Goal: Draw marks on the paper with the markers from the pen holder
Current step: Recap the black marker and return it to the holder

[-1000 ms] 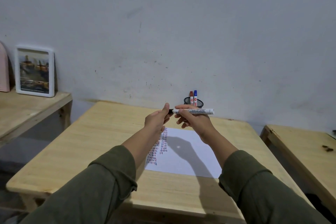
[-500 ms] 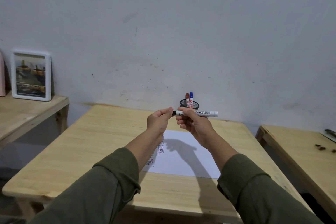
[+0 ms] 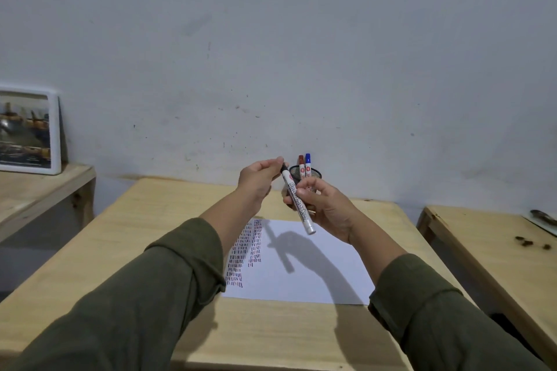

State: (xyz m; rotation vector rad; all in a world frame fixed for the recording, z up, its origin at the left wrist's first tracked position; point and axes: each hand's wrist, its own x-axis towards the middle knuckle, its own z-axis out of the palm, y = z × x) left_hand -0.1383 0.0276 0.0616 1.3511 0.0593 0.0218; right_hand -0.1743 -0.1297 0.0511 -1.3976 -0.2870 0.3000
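Head view. Item: black marker (image 3: 298, 202), white barrel with printed lettering, held in the air above the paper's far edge and just in front of the pen holder.
Attitude: tilted steeply, black cap end up and to the left, blunt end down and to the right. Half a second ago it lay nearly level between the hands; it has since swung toward upright.
Right hand (image 3: 328, 208): fingers wrapped round the mid-barrel, grasping the marker.
Left hand (image 3: 259, 179): fingertips pinched on the black cap end. Cap appears seated; whether it has begun to separate cannot be told.
Judgement: the turn and the pinch suggest uncapping is the step in hand, with drawing to follow.
Paper (image 3: 316, 274): white sheet lying flat on the desk (image 3: 120, 250), columns of short dashes (image 3: 244, 250) along its left part, the rest blank and crossed by the hands' shadow.
Pen holder (image 3: 313, 179): dark mesh cup at the desk's far edge, holding a red marker (image 3: 301, 163) and a blue marker (image 3: 307, 162), both upright.
Surroundings: framed picture (image 3: 27, 132) on a side bench at left.
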